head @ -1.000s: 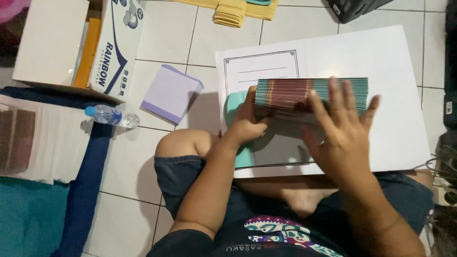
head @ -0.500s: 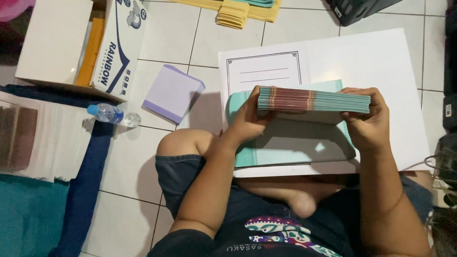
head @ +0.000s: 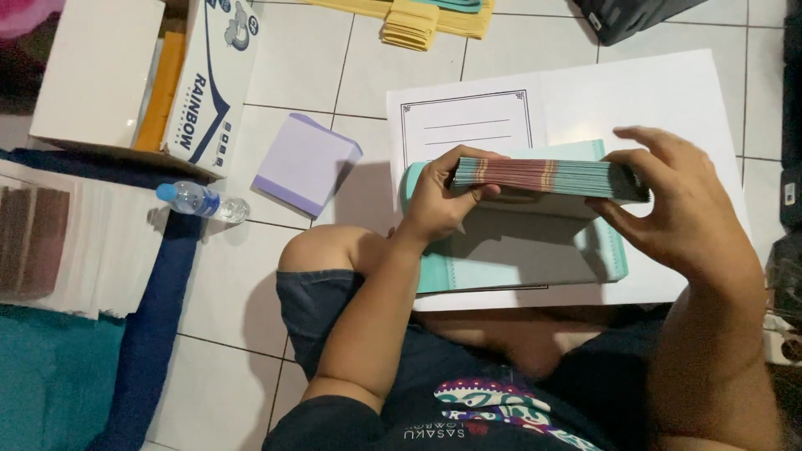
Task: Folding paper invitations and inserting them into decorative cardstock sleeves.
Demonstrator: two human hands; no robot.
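Note:
A thick stack of thin coloured paper sheets (head: 547,178), mostly teal with reddish bands, is held flat above the floor. My left hand (head: 439,200) grips its left end, thumb on top. My right hand (head: 681,213) holds its right end, with the fingers spread above the stack's edge. Under the stack lies a teal sheet (head: 518,259) on a large white sheet (head: 652,92) that carries a printed bordered frame (head: 464,125). I sit on the tiled floor with my bare knee (head: 322,250) beside the sheets.
A pale purple paper pad (head: 302,163) and a small water bottle (head: 199,200) lie to the left. An open cardboard box (head: 125,75) stands at the top left, white stacked sheets (head: 92,242) at the left edge, yellow papers (head: 413,23) at the top, a dark crate (head: 631,15) top right.
My right hand came off the top of the stack and went to its right end. The stack rose a little off the teal sheet.

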